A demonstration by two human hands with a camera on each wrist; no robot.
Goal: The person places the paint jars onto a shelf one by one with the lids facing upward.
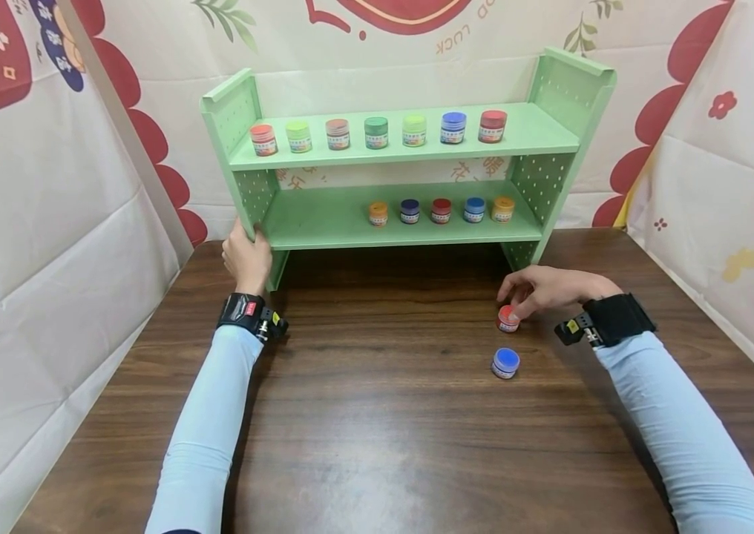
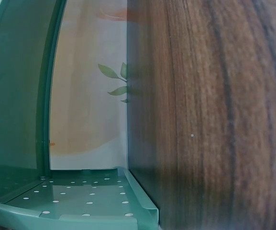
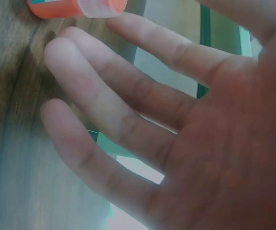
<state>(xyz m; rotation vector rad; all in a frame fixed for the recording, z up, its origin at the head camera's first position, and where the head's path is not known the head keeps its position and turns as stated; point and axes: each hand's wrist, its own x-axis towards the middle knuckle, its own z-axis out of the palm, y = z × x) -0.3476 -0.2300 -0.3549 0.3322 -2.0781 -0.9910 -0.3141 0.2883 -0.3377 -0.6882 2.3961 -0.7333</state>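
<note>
In the head view, my left hand [image 1: 247, 256] grips the lower left side panel of a green two-tier shelf [image 1: 323, 241]. The left wrist view shows the shelf's perforated panel [image 2: 80, 196] beside the wooden tabletop, with the fingers out of sight. My right hand [image 1: 544, 288] reaches down over a small red-lidded jar [image 1: 507, 320], its thumb and index finger at the lid. Its other fingers are loosely bent in the right wrist view, where the orange-red jar [image 3: 61, 9] shows at the top edge. A blue-lidded jar [image 1: 505, 363] stands nearer to me on the table.
Several coloured jars stand in a row on the upper tier [image 1: 350, 157], and several more on the lower tier, right of its middle. The shelf stands at the back of the brown wooden table [image 1: 377, 415]. Printed cloth [image 1: 56, 297] hangs behind and at both sides.
</note>
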